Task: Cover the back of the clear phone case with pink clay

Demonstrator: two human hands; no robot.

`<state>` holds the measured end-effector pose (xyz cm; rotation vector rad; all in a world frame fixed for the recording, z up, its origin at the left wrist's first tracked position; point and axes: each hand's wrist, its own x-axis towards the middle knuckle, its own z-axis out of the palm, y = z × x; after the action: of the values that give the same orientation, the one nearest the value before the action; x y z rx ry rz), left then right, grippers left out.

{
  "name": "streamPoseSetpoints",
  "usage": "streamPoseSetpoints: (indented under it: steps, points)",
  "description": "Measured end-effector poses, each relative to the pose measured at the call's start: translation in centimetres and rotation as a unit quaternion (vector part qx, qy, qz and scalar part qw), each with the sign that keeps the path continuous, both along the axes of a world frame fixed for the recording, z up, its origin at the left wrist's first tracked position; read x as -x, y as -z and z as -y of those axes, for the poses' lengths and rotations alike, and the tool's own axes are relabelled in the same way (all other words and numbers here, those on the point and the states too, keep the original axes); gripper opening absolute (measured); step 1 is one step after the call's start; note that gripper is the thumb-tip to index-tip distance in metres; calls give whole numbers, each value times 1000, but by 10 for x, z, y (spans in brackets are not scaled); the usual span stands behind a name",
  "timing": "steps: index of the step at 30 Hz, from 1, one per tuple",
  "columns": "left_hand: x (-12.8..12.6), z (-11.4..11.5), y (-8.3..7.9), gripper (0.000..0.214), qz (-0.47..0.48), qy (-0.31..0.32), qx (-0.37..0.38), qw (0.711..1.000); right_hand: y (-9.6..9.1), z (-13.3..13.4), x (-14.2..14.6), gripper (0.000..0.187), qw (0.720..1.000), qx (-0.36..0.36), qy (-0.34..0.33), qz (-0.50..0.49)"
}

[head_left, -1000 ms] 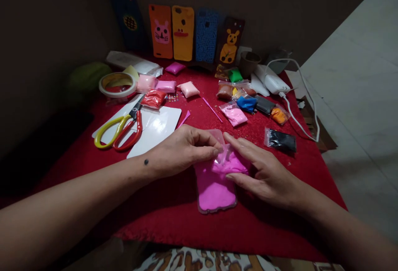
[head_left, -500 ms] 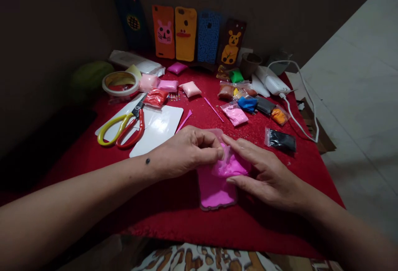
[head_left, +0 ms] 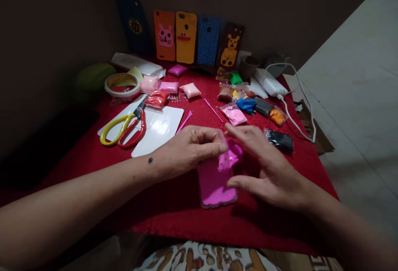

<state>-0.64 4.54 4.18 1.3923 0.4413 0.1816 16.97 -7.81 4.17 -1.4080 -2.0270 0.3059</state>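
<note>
Over the table, my left hand (head_left: 202, 146) pinches the edge of a small clear plastic bag of bright pink clay (head_left: 229, 157). Just right of the bag, my right hand (head_left: 264, 167) is spread, thumb and fingers apart, with nothing held between them. Beneath both lies a phone case (head_left: 217, 192), its lower part covered in a smooth pink layer; its upper part is mostly hidden by my left hand and the bag. A pink stick tool (head_left: 185, 121) rests by a white board, and a second thin pink stick (head_left: 213, 110) lies farther back.
Scissors (head_left: 124, 128) lie on the white board (head_left: 158, 126), near a tape roll (head_left: 122, 85). Bagged clays, including a black packet (head_left: 280, 139), sit around the red cloth (head_left: 174, 217). Several decorated phone cases (head_left: 185, 39) stand at the back. A white cable (head_left: 300, 130) loops over the right edge.
My right hand has come away from the clay bag and its fingers have spread. The bag now hangs from my left hand's pinch, and the view has shifted slightly.
</note>
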Motion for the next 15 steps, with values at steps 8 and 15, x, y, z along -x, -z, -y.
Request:
streamPoseSetpoints:
  steps: [8, 15]
  points:
    - [-1, 5, 2, 30, 25, -17, -82, 996, -11, 0, 17, 8, 992, -40, 106, 54]
    - [-3, 12, -2, 36, 25, 29, -189, 981, -11, -1, 17, 16, 992, 68, 95, -41]
